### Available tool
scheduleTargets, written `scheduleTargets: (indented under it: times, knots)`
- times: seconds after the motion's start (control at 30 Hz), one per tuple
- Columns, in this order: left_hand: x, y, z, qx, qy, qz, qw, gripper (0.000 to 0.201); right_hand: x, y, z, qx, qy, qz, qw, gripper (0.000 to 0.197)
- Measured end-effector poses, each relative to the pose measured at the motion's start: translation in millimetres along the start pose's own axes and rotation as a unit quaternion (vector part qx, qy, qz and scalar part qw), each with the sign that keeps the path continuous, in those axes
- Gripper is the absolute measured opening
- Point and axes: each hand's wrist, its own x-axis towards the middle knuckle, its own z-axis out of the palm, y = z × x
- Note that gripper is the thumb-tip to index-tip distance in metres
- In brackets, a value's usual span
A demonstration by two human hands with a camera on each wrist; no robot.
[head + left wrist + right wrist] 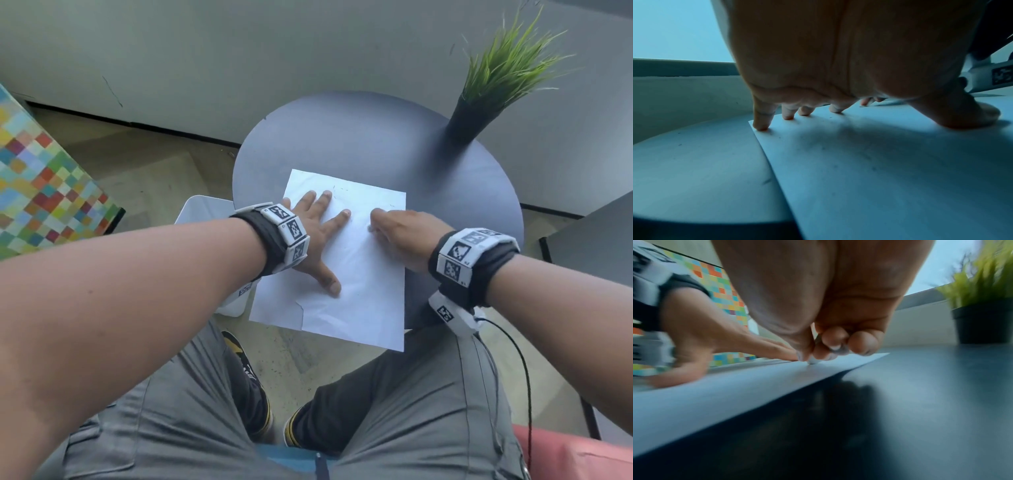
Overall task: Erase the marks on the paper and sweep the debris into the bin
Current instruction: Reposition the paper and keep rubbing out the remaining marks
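A white sheet of paper point(356, 274) lies on the round dark table point(342, 137), its near edge hanging over the rim. My left hand point(318, 233) lies flat on the paper's left half with fingers spread, pressing it down point(838, 162). My right hand point(394, 233) is curled over the paper's upper right part. In the right wrist view its fingertips pinch a small white eraser point(813, 361) whose tip touches the paper point(735, 386). Faint dark specks point(339, 190) dot the sheet near its far edge.
A white bin point(202, 209) stands on the floor left of the table, partly hidden by my left arm. A potted grass plant point(479, 102) stands at the table's far right. A checkered multicolour surface point(44, 185) is on the left. My knees are below the table.
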Motion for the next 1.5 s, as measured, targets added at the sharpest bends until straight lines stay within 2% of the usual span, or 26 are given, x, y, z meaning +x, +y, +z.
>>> scheduleTargets:
  times: [0.13, 0.2, 0.3, 0.33, 0.43, 0.47, 0.57, 0.6, 0.73, 0.77, 0.87, 0.9, 1.03, 1.07, 1.17, 1.2, 1.27, 1.33, 1.37, 1.5]
  knots:
    - [1, 1, 1, 0.016, -0.003, -0.001, 1.0, 0.148, -24, -44, 12, -0.005, -0.087, -0.156, 0.984, 0.011]
    - [1, 2, 0, 0.019, -0.007, -0.002, 1.0, 0.149, -23, -38, 11, -0.02, -0.078, -0.142, 0.987, 0.008]
    - [3, 4, -1, 0.021, -0.015, -0.008, 1.0, 0.152, -10, -12, 6, -0.01, -0.016, -0.052, 0.998, 0.013]
    - [3, 4, -1, 0.022, -0.017, -0.01, 1.0, 0.152, -15, -17, 6, -0.011, -0.021, -0.064, 0.998, 0.014]
    - [1, 5, 0, 0.024, -0.019, -0.01, 0.999, 0.152, -34, -41, 18, -0.018, -0.087, -0.157, 0.984, 0.017]
    - [2, 5, 0, 0.023, -0.017, -0.01, 1.0, 0.152, -36, -40, 16, -0.024, -0.094, -0.157, 0.983, 0.019]
    - [4, 7, 0, 0.017, -0.012, -0.01, 1.0, 0.152, -22, -14, 3, -0.034, -0.044, -0.052, 0.997, 0.022]
    - [4, 7, 0, 0.017, -0.013, -0.012, 1.0, 0.152, -21, -13, 4, -0.04, -0.033, -0.048, 0.998, 0.019]
    - [3, 6, 1, 0.026, -0.018, -0.015, 0.999, 0.153, -41, -51, 15, -0.023, -0.103, -0.155, 0.982, 0.013]
    - [4, 7, 1, 0.026, -0.017, -0.014, 0.999, 0.153, -38, -51, 13, -0.023, -0.099, -0.148, 0.984, 0.012]
    - [4, 8, 2, 0.02, -0.01, -0.013, 1.0, 0.153, -13, -28, 4, -0.013, -0.018, -0.044, 0.999, 0.007]
    - [4, 7, 3, 0.019, -0.008, -0.013, 1.0, 0.153, -10, -29, 5, -0.016, -0.009, -0.04, 0.999, 0.007]
    - [4, 4, 5, 0.022, -0.01, -0.011, 1.0, 0.154, -21, -58, 13, -0.005, -0.075, -0.135, 0.988, 0.01]
    - [4, 4, 5, 0.021, -0.009, -0.01, 1.0, 0.154, -19, -51, 11, -0.004, -0.076, -0.116, 0.99, 0.009]
    - [5, 7, 5, 0.019, -0.007, -0.01, 1.0, 0.153, 1, -15, -1, -0.015, -0.026, 0.027, 0.999, 0.015]
    - [4, 7, 5, 0.02, -0.008, -0.011, 1.0, 0.153, 2, -11, 0, -0.021, -0.016, 0.031, 0.999, 0.016]
    - [4, 6, 5, 0.023, -0.008, -0.013, 1.0, 0.154, -5, -29, 3, -0.028, -0.03, -0.037, 0.998, 0.011]
    - [5, 6, 5, 0.024, -0.013, -0.013, 1.0, 0.154, -18, -49, 11, -0.007, -0.077, -0.125, 0.989, 0.011]
    - [5, 5, 5, 0.023, -0.015, -0.013, 1.0, 0.154, -19, -49, 9, -0.005, -0.081, -0.124, 0.989, 0.01]
    - [4, 6, 6, 0.023, -0.007, -0.014, 1.0, 0.152, 5, -16, -5, -0.033, -0.016, 0.05, 0.998, 0.006]
